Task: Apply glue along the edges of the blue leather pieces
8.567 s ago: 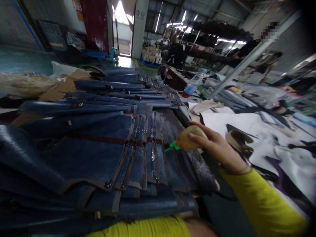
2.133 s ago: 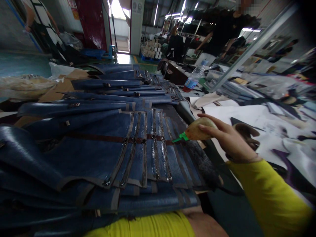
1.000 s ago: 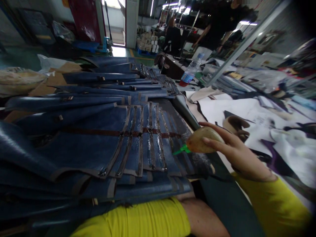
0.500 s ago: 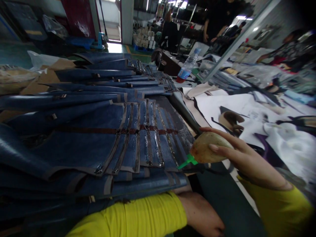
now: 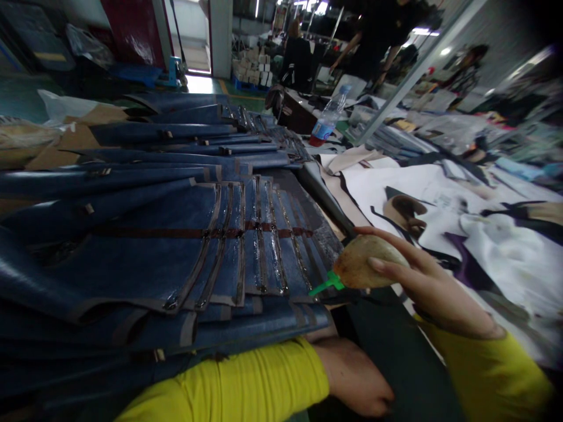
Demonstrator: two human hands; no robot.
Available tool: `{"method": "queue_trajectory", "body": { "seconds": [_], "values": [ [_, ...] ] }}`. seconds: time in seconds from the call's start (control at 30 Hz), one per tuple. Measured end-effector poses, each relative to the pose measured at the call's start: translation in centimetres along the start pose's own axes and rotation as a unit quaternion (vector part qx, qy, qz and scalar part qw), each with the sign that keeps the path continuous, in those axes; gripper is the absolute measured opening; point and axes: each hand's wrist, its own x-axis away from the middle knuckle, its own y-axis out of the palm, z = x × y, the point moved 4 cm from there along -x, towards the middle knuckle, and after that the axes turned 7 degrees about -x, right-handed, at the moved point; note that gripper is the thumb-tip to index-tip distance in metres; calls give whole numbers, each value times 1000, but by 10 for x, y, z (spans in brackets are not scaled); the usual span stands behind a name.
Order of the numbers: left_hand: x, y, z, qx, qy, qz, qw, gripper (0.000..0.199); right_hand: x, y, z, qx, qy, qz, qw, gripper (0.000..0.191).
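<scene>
My right hand (image 5: 422, 278) is closed around a rounded, stained squeeze glue bottle (image 5: 369, 262) with a green nozzle (image 5: 328, 282). The nozzle tip is at the lower end of a grey edge strip on the overlapping blue leather-like panels (image 5: 145, 269). Wet, shiny glue (image 5: 273, 252) lines several of these strips, and a brown band crosses the panels. Below them, my left hand (image 5: 358, 375) lies with its knuckles bent beside the lower panel edge. Its fingers are curled and mostly hidden, so what they hold cannot be made out.
More blue panels (image 5: 176, 132) lie in rows behind. A plastic bottle with red liquid (image 5: 329, 117) stands at the back beside a slanted metal post (image 5: 417, 73). White material and scraps (image 5: 440, 193) cover the right side. People (image 5: 373, 41) are in the background.
The view has shifted slightly, moving the panels a little left. The nozzle tip has moved slightly up and left along the strip end. A background person's arms have changed position.
</scene>
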Motion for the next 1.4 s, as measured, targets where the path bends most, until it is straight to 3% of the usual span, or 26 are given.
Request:
{"method": "queue_trajectory", "body": {
  "seconds": [0.2, 0.4, 0.73, 1.03, 1.27, 1.4],
  "values": [
    [-5, 4, -2, 3, 1, 24, 1000, 53, 1, 5, 1, -20, 18, -10, 1000, 54],
    [5, -4, 2, 4, -5, -2, 1000, 53, -12, 10, -8, 52, -46, 32, 997, 56],
    [4, -5, 2, -6, -16, -30, 999, 51, -38, 14, -5, 25, -153, 51, 987, 55],
    [5, -6, 3, 0, -8, -31, 1000, 51, -27, 6, -8, 91, -159, -14, 983, 50],
    [10, -9, 5, -12, -28, -72, 997, 51, -46, 13, -2, 24, -203, 18, 979, 54],
    [13, -12, 5, -15, -21, -67, 997, 51, -54, 14, -1, 7, -223, 38, 974, 52]
  ]
}}
